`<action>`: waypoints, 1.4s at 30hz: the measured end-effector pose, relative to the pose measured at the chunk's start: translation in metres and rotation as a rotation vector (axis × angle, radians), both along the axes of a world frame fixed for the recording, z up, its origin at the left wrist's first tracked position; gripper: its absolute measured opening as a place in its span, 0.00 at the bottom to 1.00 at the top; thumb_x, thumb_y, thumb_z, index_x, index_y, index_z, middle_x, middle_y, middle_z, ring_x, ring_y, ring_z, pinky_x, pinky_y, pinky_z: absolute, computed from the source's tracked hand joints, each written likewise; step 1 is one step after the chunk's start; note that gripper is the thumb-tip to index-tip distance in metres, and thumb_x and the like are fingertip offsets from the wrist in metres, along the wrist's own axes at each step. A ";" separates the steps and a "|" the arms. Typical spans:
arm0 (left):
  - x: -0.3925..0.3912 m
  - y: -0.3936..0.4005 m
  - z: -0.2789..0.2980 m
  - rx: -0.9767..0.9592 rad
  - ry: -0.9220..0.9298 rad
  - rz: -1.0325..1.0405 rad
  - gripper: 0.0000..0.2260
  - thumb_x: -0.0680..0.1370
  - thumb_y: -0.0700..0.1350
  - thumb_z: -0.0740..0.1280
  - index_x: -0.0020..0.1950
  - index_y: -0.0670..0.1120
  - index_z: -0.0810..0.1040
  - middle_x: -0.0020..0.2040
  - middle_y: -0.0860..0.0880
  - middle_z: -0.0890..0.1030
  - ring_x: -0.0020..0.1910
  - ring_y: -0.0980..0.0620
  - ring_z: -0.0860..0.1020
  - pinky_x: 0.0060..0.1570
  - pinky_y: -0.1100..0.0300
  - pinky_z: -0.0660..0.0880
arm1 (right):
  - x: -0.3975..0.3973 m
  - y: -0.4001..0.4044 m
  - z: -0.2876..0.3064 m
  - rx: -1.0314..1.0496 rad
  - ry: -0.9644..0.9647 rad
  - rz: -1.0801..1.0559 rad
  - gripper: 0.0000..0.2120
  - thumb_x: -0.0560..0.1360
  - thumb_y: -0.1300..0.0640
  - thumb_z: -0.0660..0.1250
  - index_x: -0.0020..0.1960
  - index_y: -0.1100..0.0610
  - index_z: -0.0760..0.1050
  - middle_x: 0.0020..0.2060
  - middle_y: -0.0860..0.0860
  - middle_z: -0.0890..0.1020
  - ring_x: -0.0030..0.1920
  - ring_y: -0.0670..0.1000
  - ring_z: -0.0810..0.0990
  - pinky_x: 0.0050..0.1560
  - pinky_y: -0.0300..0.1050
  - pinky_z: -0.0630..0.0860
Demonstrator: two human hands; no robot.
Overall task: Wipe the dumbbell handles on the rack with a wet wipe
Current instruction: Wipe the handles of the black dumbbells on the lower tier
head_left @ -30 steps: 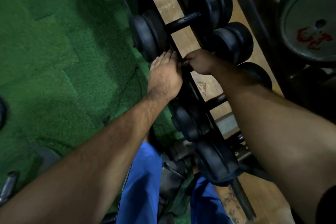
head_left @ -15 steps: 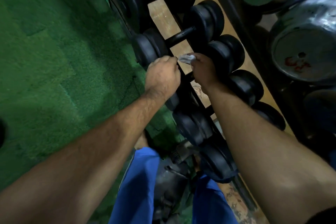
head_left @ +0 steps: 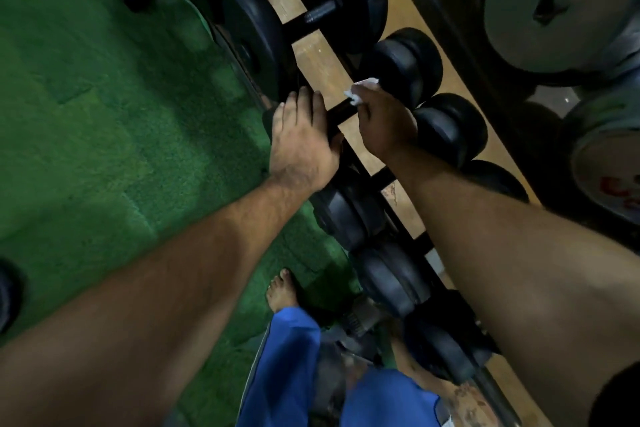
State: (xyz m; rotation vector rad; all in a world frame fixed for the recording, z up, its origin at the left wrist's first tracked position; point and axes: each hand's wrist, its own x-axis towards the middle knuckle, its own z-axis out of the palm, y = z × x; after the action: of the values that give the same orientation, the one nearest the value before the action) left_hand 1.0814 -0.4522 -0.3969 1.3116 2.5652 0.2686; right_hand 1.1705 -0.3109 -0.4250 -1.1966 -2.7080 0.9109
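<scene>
At frame centre, the right hand [head_left: 382,123] curls around the dumbbell handle [head_left: 337,112], clamping a white wet wipe [head_left: 360,90] against it. The left hand [head_left: 301,139] lies over the dumbbell's near weight, fingers straight and together.

A crumpled white wet wipe [head_left: 360,90] is lying against a black dumbbell handle [head_left: 341,111] that is sitting crosswise on the rack [head_left: 363,170].

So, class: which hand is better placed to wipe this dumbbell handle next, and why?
The right hand: it holds the wipe at the handle, while the left hand rests flat on the dumbbell's near weight.
</scene>
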 end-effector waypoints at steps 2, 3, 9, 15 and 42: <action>0.001 0.001 -0.001 0.002 0.007 0.013 0.33 0.77 0.57 0.60 0.75 0.38 0.62 0.75 0.37 0.65 0.75 0.39 0.61 0.75 0.44 0.57 | -0.003 0.003 -0.006 0.021 -0.035 0.087 0.19 0.79 0.55 0.59 0.68 0.51 0.76 0.68 0.50 0.77 0.64 0.55 0.77 0.64 0.46 0.72; 0.002 0.001 -0.002 0.005 0.010 0.014 0.33 0.77 0.57 0.60 0.75 0.38 0.62 0.75 0.37 0.65 0.75 0.39 0.61 0.75 0.43 0.57 | -0.002 0.003 -0.006 0.034 -0.067 0.122 0.20 0.78 0.54 0.58 0.68 0.48 0.75 0.69 0.48 0.75 0.64 0.55 0.78 0.63 0.47 0.74; 0.004 0.003 -0.005 -0.012 0.030 0.018 0.34 0.76 0.57 0.60 0.75 0.38 0.62 0.75 0.38 0.64 0.75 0.39 0.60 0.75 0.43 0.56 | 0.006 0.009 -0.008 0.167 -0.175 0.099 0.20 0.79 0.51 0.55 0.69 0.40 0.69 0.75 0.44 0.66 0.54 0.61 0.80 0.50 0.54 0.77; 0.004 0.016 -0.001 -0.030 0.036 0.062 0.32 0.73 0.56 0.61 0.71 0.36 0.68 0.71 0.36 0.69 0.71 0.36 0.66 0.72 0.42 0.61 | 0.001 0.003 -0.020 -0.076 -0.109 0.192 0.22 0.80 0.54 0.54 0.73 0.47 0.70 0.72 0.49 0.72 0.68 0.56 0.74 0.66 0.51 0.72; -0.014 0.024 -0.011 0.107 -0.125 0.157 0.19 0.80 0.51 0.56 0.62 0.41 0.76 0.61 0.43 0.78 0.62 0.43 0.75 0.62 0.46 0.71 | -0.032 0.031 -0.007 -0.023 -0.310 -0.029 0.12 0.77 0.51 0.58 0.53 0.46 0.80 0.54 0.49 0.83 0.56 0.57 0.81 0.56 0.50 0.78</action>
State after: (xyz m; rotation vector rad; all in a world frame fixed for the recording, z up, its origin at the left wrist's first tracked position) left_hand 1.0677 -0.4283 -0.4079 1.0897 2.5809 0.5069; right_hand 1.1382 -0.2794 -0.4321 -1.4913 -2.9090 0.8147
